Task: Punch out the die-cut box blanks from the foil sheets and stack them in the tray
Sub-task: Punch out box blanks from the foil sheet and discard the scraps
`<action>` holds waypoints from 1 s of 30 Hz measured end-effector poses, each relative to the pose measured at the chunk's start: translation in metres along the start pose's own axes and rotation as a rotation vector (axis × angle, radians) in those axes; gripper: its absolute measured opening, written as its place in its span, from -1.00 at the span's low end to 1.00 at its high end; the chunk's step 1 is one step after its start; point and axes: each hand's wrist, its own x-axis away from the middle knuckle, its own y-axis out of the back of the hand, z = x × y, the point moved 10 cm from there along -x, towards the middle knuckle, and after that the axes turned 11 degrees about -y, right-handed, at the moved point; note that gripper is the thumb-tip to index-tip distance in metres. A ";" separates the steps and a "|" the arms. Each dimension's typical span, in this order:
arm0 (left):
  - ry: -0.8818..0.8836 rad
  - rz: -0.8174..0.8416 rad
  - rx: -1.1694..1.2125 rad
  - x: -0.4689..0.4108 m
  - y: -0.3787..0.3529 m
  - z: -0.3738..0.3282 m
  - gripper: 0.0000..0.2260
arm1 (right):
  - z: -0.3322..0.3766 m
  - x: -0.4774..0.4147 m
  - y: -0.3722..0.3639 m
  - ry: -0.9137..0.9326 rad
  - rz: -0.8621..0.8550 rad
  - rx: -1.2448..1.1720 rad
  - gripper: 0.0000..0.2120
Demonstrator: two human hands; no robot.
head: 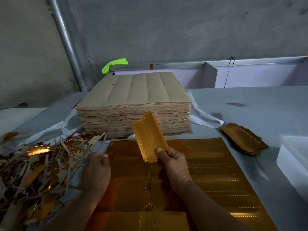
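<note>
Blank: gold foil box blank [149, 137], long axis tilted up and away from the right hand [173, 165].
Right hand: thumb and fingers pinch its near end.
Tray: white plastic tray [293, 157], well to the right; right hand nearer.
Left hand [98, 169]: on the gold foil sheet's [216, 172] left edge; perhaps gripping, cannot tell.

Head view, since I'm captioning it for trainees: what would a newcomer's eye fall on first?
The creased gold foil box blank held up at centre, pinched in the right hand, draws the eye first. Behind it rises a tall stack of brown-backed sheets, and a large shiny gold foil sheet lies flat on the grey table below. At the left sprawls a heap of glinting gold and brown scrap strips.
</note>
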 end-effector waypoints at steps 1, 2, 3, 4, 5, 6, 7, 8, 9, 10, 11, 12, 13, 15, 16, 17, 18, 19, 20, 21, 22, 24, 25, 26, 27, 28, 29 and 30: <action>0.004 0.045 -0.002 -0.002 -0.001 -0.001 -0.78 | 0.000 0.000 0.000 0.002 -0.003 0.017 -0.76; -0.013 0.101 -0.043 -0.004 -0.003 -0.004 -0.73 | 0.000 0.001 0.000 0.006 -0.007 0.036 -0.74; -0.051 0.154 -0.118 -0.007 -0.001 -0.010 -0.68 | 0.000 0.001 -0.001 0.011 -0.010 0.050 -0.73; -0.103 0.167 -0.193 -0.012 0.004 -0.020 -0.62 | 0.000 0.002 -0.001 0.012 -0.015 0.061 -0.72; -0.153 0.120 -0.210 -0.016 0.014 -0.032 -0.59 | 0.000 0.002 -0.002 0.011 -0.019 0.068 -0.72; -0.199 0.054 -0.168 -0.017 0.026 -0.046 -0.59 | 0.001 0.002 -0.002 0.012 -0.023 0.073 -0.72; -0.233 0.018 -0.076 -0.016 0.033 -0.059 -0.61 | 0.002 0.002 -0.002 0.015 -0.027 0.073 -0.73; -0.239 0.040 0.073 -0.015 0.031 -0.070 -0.66 | 0.002 0.002 -0.002 0.017 -0.029 0.069 -0.75; -0.194 0.111 0.257 -0.011 0.019 -0.078 -0.71 | 0.002 0.003 -0.002 0.017 -0.028 0.059 -0.77; -0.114 0.214 0.415 -0.005 0.001 -0.083 -0.77 | 0.002 0.003 -0.002 0.016 -0.024 0.047 -0.78; -0.039 0.308 0.515 0.005 -0.017 -0.086 -0.79 | 0.002 0.004 -0.002 0.015 -0.015 0.036 -0.78; 0.017 0.384 0.569 0.015 -0.032 -0.088 -0.78 | 0.002 0.004 -0.003 0.016 -0.007 0.034 -0.77; 0.061 0.442 0.611 0.024 -0.046 -0.088 -0.76 | 0.003 0.005 -0.004 0.019 -0.001 0.044 -0.74; 0.140 0.468 0.692 0.038 -0.062 -0.082 -0.74 | 0.004 0.006 -0.005 0.030 0.000 0.079 -0.69; 0.166 0.441 0.716 0.041 -0.065 -0.078 -0.75 | 0.004 0.006 -0.006 0.032 0.002 0.097 -0.68; 0.177 0.403 0.735 0.041 -0.066 -0.074 -0.78 | 0.004 0.007 -0.007 0.031 0.006 0.115 -0.69; 0.179 0.366 0.757 0.042 -0.065 -0.072 -0.81 | 0.005 0.007 -0.009 0.028 0.015 0.133 -0.72; 0.178 0.330 0.782 0.042 -0.064 -0.071 -0.83 | 0.005 0.008 -0.011 0.025 0.026 0.154 -0.75; 0.175 0.295 0.807 0.043 -0.062 -0.070 -0.83 | 0.004 0.008 -0.013 0.021 0.035 0.183 -0.77; 0.165 0.261 0.825 0.044 -0.060 -0.070 -0.84 | 0.003 0.008 -0.015 0.015 0.042 0.217 -0.78; 0.144 0.231 0.833 0.045 -0.058 -0.070 -0.83 | 0.003 0.009 -0.017 0.009 0.049 0.249 -0.77; 0.086 0.180 0.849 0.046 -0.052 -0.073 -0.83 | 0.004 0.011 -0.022 0.022 0.072 0.327 -0.76; 0.063 0.156 0.861 0.045 -0.049 -0.074 -0.83 | 0.005 0.012 -0.024 0.045 0.081 0.376 -0.75; 0.047 0.139 0.876 0.046 -0.048 -0.074 -0.83 | 0.007 0.013 -0.027 0.072 0.090 0.419 -0.74; 0.037 0.128 0.888 0.046 -0.047 -0.075 -0.82 | 0.008 0.014 -0.028 0.093 0.096 0.451 -0.74; 0.031 0.125 0.894 0.046 -0.047 -0.075 -0.82 | 0.008 0.015 -0.029 0.103 0.098 0.469 -0.74; 0.027 0.122 0.896 0.046 -0.047 -0.075 -0.82 | 0.008 0.015 -0.029 0.104 0.098 0.475 -0.75; 0.025 0.120 0.895 0.045 -0.047 -0.075 -0.82 | 0.007 0.014 -0.029 0.098 0.097 0.473 -0.76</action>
